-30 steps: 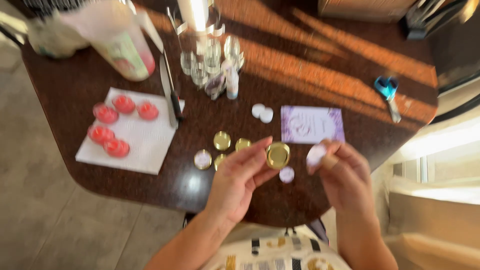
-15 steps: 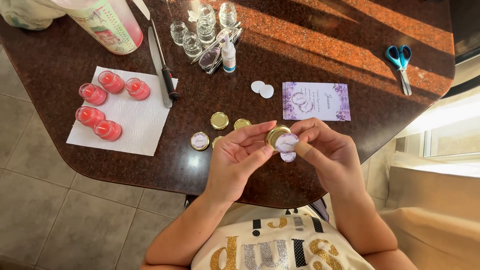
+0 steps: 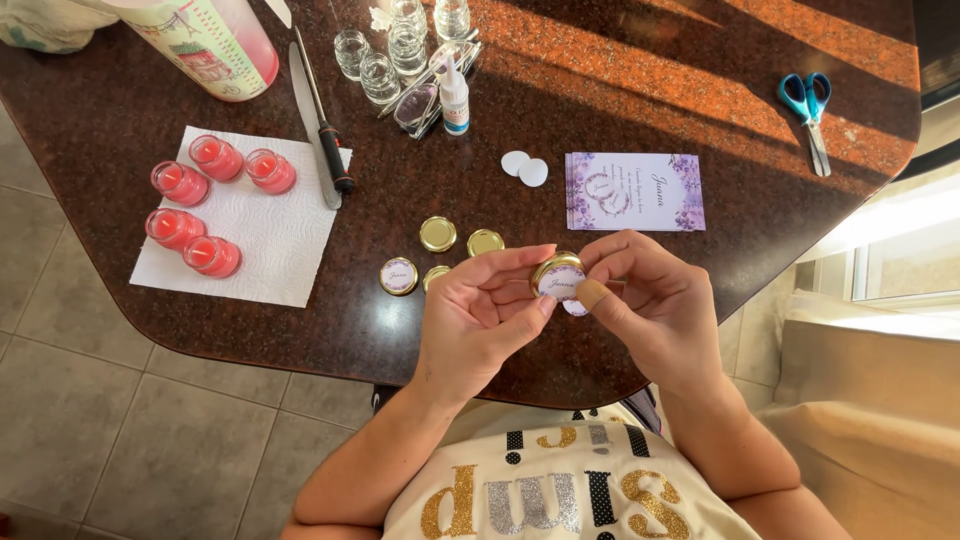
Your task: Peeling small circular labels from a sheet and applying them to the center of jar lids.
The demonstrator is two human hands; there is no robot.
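My left hand [image 3: 478,312] pinches a small gold jar lid [image 3: 557,274] by its edge above the near side of the dark table [image 3: 620,90]. A round purple-and-white sticker sits on the lid's face. My right hand [image 3: 645,300] presses a finger with a plaster on it against that sticker. Three more gold lids [image 3: 438,233] lie on the table just left of my hands, one [image 3: 398,276] with a sticker on top. A purple floral sticker sheet [image 3: 634,191] lies just beyond my right hand.
Several small jars with red filling [image 3: 216,157] stand on a white paper towel [image 3: 262,240] at the left. A knife [image 3: 322,130], empty glass jars [image 3: 380,75], a glue bottle [image 3: 454,99], two white discs [image 3: 524,168] and blue scissors [image 3: 812,105] lie farther back.
My hands have come together: the sticker from my right hand now lies on the lid held in my left, and the view has steadied and come closer.
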